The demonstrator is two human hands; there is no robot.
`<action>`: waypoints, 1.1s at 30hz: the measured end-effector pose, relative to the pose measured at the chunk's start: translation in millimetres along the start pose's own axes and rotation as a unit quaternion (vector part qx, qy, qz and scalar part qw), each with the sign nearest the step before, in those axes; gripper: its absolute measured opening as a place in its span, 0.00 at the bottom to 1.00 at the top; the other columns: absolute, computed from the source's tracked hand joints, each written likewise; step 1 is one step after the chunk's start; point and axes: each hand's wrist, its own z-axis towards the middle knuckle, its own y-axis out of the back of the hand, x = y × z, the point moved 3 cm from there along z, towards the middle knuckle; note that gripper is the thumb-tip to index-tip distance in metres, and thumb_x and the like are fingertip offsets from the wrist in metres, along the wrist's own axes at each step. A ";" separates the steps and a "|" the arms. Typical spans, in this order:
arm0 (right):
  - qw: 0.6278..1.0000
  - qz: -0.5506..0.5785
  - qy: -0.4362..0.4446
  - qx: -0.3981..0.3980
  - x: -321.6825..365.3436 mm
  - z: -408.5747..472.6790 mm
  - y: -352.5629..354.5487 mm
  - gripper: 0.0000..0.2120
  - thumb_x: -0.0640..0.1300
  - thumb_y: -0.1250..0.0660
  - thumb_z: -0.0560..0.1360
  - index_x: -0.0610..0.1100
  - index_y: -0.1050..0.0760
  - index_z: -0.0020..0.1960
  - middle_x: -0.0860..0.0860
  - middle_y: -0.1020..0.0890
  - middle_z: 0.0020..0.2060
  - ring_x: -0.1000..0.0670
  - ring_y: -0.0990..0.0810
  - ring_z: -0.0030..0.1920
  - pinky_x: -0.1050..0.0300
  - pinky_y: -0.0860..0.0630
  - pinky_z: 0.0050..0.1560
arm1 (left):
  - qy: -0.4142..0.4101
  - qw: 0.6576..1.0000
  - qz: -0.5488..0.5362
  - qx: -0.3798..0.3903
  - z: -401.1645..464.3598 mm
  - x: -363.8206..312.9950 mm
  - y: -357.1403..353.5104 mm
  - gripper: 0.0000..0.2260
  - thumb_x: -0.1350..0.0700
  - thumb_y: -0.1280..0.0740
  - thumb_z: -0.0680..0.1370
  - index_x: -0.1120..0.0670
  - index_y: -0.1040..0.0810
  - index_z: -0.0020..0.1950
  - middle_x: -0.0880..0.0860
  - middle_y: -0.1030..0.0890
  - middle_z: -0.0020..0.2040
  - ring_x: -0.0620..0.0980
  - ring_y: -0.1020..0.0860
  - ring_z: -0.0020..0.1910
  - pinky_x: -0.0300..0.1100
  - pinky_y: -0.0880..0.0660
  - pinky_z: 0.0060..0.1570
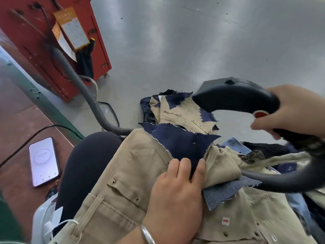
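Khaki twill, thick and soft, lay bunched over the person's lap at six o'clock. The khaki garment (126, 182) would, I judged, handle as a floppy, fairly heavy piece that sagged wherever it was not held up, with its rivets and stitched pocket flaps as the only firm spots. At its upper edge the left hand (175, 196), a bracelet (147, 233) on the wrist, had its fingers curled and its thumb closed against them. It pinched a fold of the garment right where a frayed navy patch (181, 145) sat. That doubled seam looked the best place to hold, since it should slip and stretch less than a single layer. A striped swatch (226, 191) poked out from under the fold at four o'clock of the hand, loose-edged and easy to snag.

At three o'clock, above the garment and clear of it, the right hand (292, 110) was wrapped round the grip of a black nozzle (233, 97), thumb just beside its red button (261, 113). The nozzle seemed rigid, though its black hose (281, 180) looped down across the cloth and could drag on it.

A phone (44, 161) lay on the brown table (17, 111) at nine o'clock. Farther off, at twelve o'clock, more khaki and navy pieces (179, 111) lay on the grey floor (193, 41), and a grey hose (84, 88) ran to a red cabinet (52, 41) at eleven o'clock
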 end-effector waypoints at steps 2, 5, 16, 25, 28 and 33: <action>0.999 -0.027 -0.021 0.012 -7.0 -20.9 5.3 0.15 0.57 0.26 0.55 0.59 0.23 0.41 0.49 0.21 0.20 0.51 0.23 0.18 0.59 0.27 0.21 | 0.000 1.000 -0.003 0.002 1.0 -1.0 -0.4 0.25 0.55 0.39 0.66 0.56 0.21 0.62 0.53 0.24 0.41 0.54 0.26 0.37 0.41 0.27 0.32; 0.996 -0.022 -0.054 0.074 -20.0 -46.9 -9.8 0.22 0.59 0.32 0.50 0.58 0.22 0.44 0.48 0.19 0.22 0.48 0.22 0.18 0.54 0.28 0.17 | 0.005 1.000 -0.001 -0.003 3.0 -3.0 0.2 0.23 0.55 0.41 0.67 0.56 0.20 0.60 0.53 0.24 0.40 0.55 0.26 0.37 0.41 0.28 0.31; 0.995 -0.032 -0.023 0.089 -0.2 -14.1 -60.9 0.08 0.41 0.28 0.68 0.51 0.26 0.40 0.55 0.22 0.20 0.54 0.24 0.18 0.64 0.31 0.19 | 0.006 0.999 0.016 0.033 2.9 -2.9 2.1 0.25 0.53 0.42 0.66 0.55 0.21 0.61 0.52 0.24 0.41 0.54 0.25 0.39 0.41 0.27 0.31; 1.000 -0.005 -0.009 -0.027 -14.0 -11.5 -6.2 0.13 0.54 0.27 0.58 0.54 0.24 0.41 0.49 0.21 0.19 0.51 0.24 0.17 0.63 0.31 0.16 | 0.000 1.000 0.004 0.013 1.9 -1.4 0.1 0.24 0.55 0.39 0.65 0.55 0.20 0.60 0.53 0.24 0.42 0.54 0.25 0.37 0.41 0.29 0.30; 0.999 -0.011 -0.041 -0.014 -35.7 -42.0 -2.1 0.20 0.60 0.28 0.53 0.57 0.24 0.44 0.48 0.20 0.22 0.47 0.22 0.18 0.54 0.29 0.15 | -0.001 1.000 -0.005 0.000 2.1 -1.9 -0.5 0.24 0.55 0.40 0.66 0.56 0.20 0.60 0.53 0.23 0.41 0.55 0.26 0.37 0.41 0.29 0.30; 0.999 -0.019 -0.039 0.019 -30.2 -64.2 -27.0 0.20 0.60 0.33 0.50 0.66 0.24 0.42 0.58 0.20 0.24 0.54 0.21 0.21 0.58 0.28 0.18 | 0.000 1.000 -0.011 -0.016 1.6 -3.2 0.4 0.23 0.56 0.41 0.67 0.57 0.19 0.59 0.54 0.24 0.40 0.55 0.26 0.36 0.43 0.27 0.31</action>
